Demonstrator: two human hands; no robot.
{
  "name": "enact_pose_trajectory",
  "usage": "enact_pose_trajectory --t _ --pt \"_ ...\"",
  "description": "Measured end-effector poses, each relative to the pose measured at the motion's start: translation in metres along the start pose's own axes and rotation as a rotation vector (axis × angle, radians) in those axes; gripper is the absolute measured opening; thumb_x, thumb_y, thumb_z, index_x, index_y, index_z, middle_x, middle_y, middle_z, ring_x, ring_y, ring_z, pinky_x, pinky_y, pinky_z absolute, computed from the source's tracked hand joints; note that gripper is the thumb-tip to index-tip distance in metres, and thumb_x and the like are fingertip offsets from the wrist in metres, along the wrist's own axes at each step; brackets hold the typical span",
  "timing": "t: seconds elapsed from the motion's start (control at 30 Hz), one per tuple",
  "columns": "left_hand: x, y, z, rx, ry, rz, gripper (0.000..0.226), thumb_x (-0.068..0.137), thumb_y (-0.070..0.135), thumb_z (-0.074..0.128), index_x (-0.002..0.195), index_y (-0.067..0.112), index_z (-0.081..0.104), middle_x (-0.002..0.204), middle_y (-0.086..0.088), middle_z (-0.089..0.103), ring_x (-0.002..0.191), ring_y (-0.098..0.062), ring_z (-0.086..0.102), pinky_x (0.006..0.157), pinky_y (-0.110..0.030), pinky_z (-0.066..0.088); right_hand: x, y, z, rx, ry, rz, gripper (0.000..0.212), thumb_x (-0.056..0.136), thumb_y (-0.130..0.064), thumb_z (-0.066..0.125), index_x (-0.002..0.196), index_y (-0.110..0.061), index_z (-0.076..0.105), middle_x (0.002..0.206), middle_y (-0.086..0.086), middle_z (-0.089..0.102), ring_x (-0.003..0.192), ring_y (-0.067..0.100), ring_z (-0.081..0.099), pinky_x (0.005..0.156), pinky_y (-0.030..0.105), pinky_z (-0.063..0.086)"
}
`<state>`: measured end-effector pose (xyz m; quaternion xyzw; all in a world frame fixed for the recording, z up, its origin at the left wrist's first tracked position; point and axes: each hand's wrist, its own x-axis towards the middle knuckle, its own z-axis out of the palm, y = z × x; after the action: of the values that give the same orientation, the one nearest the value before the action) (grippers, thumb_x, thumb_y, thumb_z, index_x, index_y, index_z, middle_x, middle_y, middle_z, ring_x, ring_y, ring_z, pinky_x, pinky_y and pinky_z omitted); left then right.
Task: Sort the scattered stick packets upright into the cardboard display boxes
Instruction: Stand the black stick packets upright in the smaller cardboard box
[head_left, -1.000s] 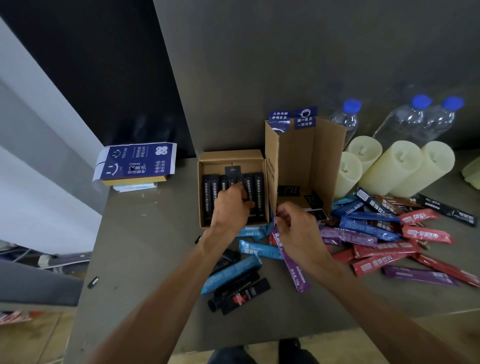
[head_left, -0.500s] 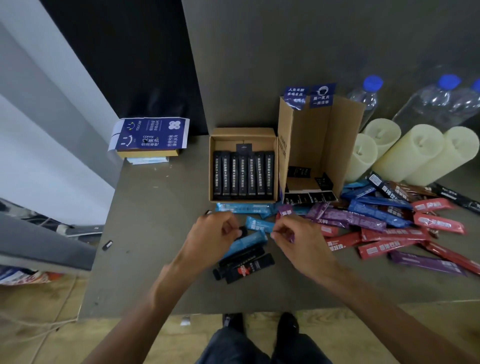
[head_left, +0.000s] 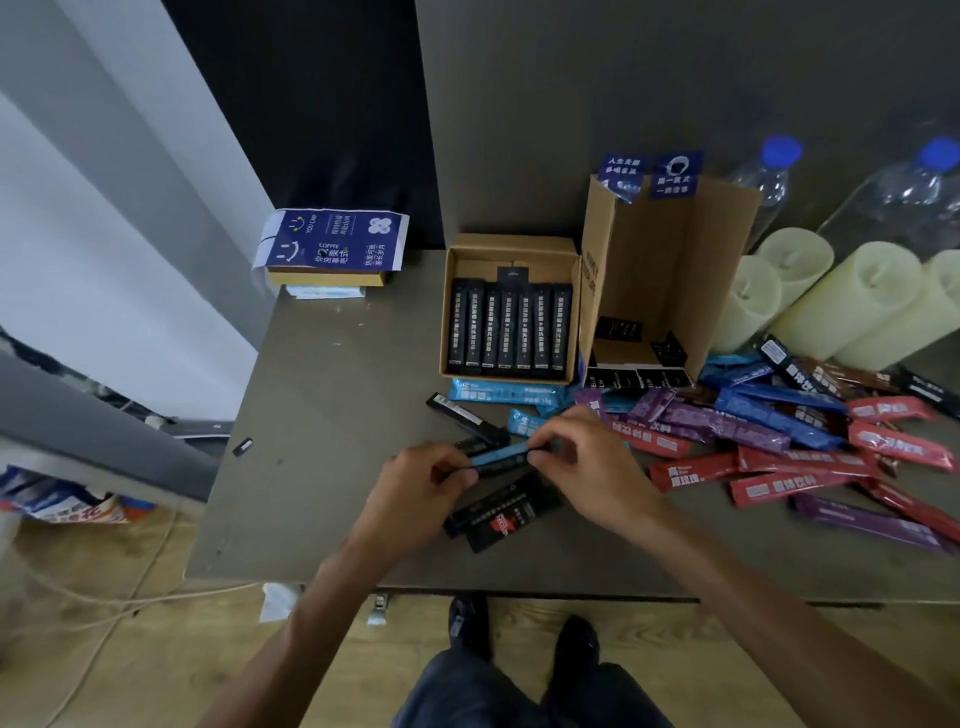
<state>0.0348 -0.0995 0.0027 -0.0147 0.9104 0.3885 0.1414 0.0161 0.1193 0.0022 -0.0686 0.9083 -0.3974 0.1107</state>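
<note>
A low cardboard box (head_left: 452, 306) holds a row of black stick packets (head_left: 511, 330). Next to it on the right stands a taller cardboard box (head_left: 722, 260), open at the front, with a few dark items on its floor. My left hand (head_left: 423, 486) and my right hand (head_left: 582, 462) both pinch one light blue stick packet (head_left: 501, 453), one hand at each end, just above the table in front of the boxes. Black packets (head_left: 506, 512) lie under my hands. Blue, purple and red packets (head_left: 779, 441) are scattered to the right.
Cream pillar candles (head_left: 852, 306) and clear water bottles (head_left: 769, 176) stand at the back right. A blue printed carton (head_left: 332, 241) lies on a stack at the back left corner. The table's near edge (head_left: 519, 587) is close to my feet. A small black piece (head_left: 242, 446) lies at the left edge.
My left hand came back from the low box to the table. Both hands closed in over the pile and now hold the light blue packet between them.
</note>
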Motion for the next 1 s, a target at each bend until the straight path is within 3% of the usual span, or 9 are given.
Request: enact_pose_trajectory --t 0.07,0.17,0.33,0.43,0.53,0.63,0.73,0.83,1.0 --pt "-0.002 0.002 -0.005 -0.116 -0.012 -0.042 0.008 0.091 0.025 0.068 0.086 0.03 0.072 0.084 0.013 0.071 0.079 -0.002 0.064 0.069 -0.02 0.048 0.001 -0.005 -0.01 0.206 -0.006 0.079 0.011 0.096 -0.021 0.064 0.105 -0.022 0.071 0.104 -0.01 0.063 0.089 0.002 0.063 0.072 0.009 0.044" --pt "-0.006 0.009 -0.009 -0.218 -0.006 -0.074 0.009 0.093 0.023 0.067 0.086 0.027 0.073 0.083 0.007 0.072 0.081 -0.009 0.067 0.074 -0.033 0.056 0.002 -0.015 -0.02 0.565 -0.021 0.236 0.017 0.101 -0.017 0.055 0.107 -0.019 0.071 0.104 -0.003 0.071 0.081 0.01 0.071 0.064 0.025 0.049" --pt "-0.008 0.019 -0.014 -0.285 0.016 -0.109 0.011 0.094 0.02 0.064 0.088 0.02 0.074 0.083 0.003 0.073 0.079 -0.008 0.066 0.077 -0.035 0.055 0.007 -0.019 -0.024 0.722 -0.022 0.292 0.024 0.105 -0.019 0.049 0.106 -0.012 0.071 0.108 0.009 0.071 0.077 0.015 0.069 0.061 0.026 0.047" --pt "-0.008 0.02 -0.016 -0.296 0.018 -0.106 0.013 0.094 0.019 0.064 0.085 0.021 0.074 0.08 0.003 0.073 0.077 -0.008 0.066 0.076 -0.037 0.055 0.008 -0.022 -0.027 0.743 -0.036 0.281 0.021 0.103 -0.021 0.054 0.105 -0.012 0.072 0.106 0.01 0.071 0.077 0.014 0.068 0.062 0.026 0.047" --pt "-0.007 0.019 -0.018 -0.268 0.013 -0.083 0.012 0.093 0.02 0.065 0.085 0.022 0.074 0.081 0.003 0.072 0.081 -0.012 0.067 0.077 -0.039 0.055 0.008 -0.026 -0.03 0.608 -0.057 0.234 0.015 0.097 -0.026 0.063 0.1 -0.015 0.073 0.082 0.003 0.067 0.068 0.012 0.061 0.058 0.023 0.045" --pt "-0.008 0.02 -0.018 -0.183 0.085 0.032 0.012 0.091 0.019 0.068 0.082 0.028 0.07 0.081 0.009 0.069 0.079 -0.007 0.064 0.071 -0.026 0.054 0.01 -0.028 -0.031 0.61 -0.093 0.278 0.02 0.098 -0.029 0.061 0.099 -0.011 0.071 0.064 0.002 0.056 0.054 0.011 0.051 0.048 0.021 0.038" --pt "-0.01 0.023 -0.018 -0.176 0.18 0.117 0.011 0.088 0.015 0.071 0.086 0.026 0.069 0.088 0.012 0.068 0.083 -0.003 0.064 0.072 -0.017 0.051 0.014 -0.031 -0.034 0.7 -0.099 0.308 0.018 0.098 -0.018 0.062 0.1 -0.002 0.07 0.074 0.01 0.065 0.061 0.018 0.062 0.051 0.025 0.047" --pt "-0.01 0.022 -0.016 -0.448 0.089 -0.003 0.019 0.085 0.011 0.076 0.096 0.023 0.067 0.095 0.009 0.074 0.088 -0.007 0.071 0.075 -0.024 0.057 0.018 -0.029 -0.038 0.717 -0.029 0.282 0.01 0.094 0.002 0.061 0.099 0.001 0.07 0.087 0.022 0.07 0.073 0.025 0.07 0.066 0.028 0.059" --pt "-0.01 0.025 -0.016 -0.735 0.079 -0.023 0.016 0.092 -0.008 0.059 0.105 0.001 0.06 0.098 -0.012 0.073 0.086 -0.023 0.075 0.074 -0.029 0.06 0.025 -0.031 -0.04 0.637 0.012 0.219 0.02 0.092 0.007 0.061 0.107 -0.006 0.066 0.097 0.02 0.069 0.08 0.027 0.074 0.071 0.031 0.061"
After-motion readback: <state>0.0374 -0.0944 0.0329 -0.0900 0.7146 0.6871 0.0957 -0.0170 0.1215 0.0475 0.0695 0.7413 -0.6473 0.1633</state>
